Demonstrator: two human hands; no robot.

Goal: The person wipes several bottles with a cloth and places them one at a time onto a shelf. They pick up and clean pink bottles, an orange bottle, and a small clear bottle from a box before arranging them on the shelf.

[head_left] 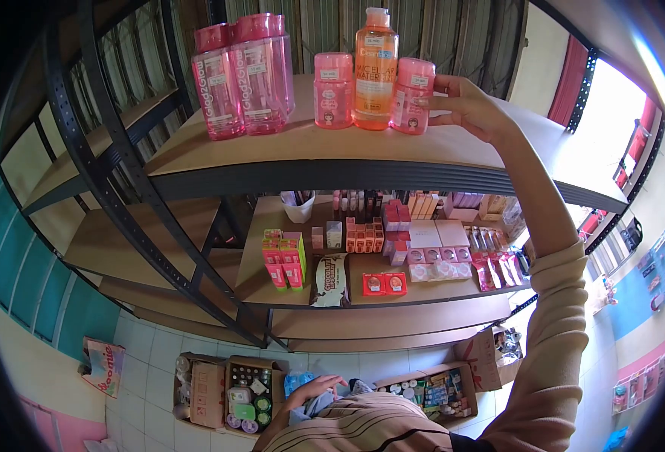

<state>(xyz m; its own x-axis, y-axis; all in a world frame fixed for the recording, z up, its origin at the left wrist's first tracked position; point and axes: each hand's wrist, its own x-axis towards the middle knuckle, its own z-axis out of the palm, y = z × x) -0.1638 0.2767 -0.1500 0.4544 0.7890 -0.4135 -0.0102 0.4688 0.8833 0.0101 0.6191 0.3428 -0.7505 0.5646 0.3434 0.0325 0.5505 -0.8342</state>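
On the top shelf board (325, 149), my right hand (464, 108) has its fingers and thumb around the right side of a small pink bottle (411, 102). That bottle stands upright, leaning slightly, close beside an orange micellar water bottle (375, 75). Left of the orange one is another small pink bottle (334, 94) of the same shape. Farther left stand two tall clear-pink bottles (261, 79) with pink caps. Low in front of my body, my left hand (317, 390) has its fingers stretched out over blue-grey cloth, and no object shows in it.
The lower shelf holds green-and-pink tubes (284, 260), a chocolate-coloured pouch (330, 280), red compacts (384, 284), small boxes and a white cup (298, 207). Cardboard boxes of products (253, 395) stand on the tiled floor. Dark metal uprights (148, 184) rise at the left.
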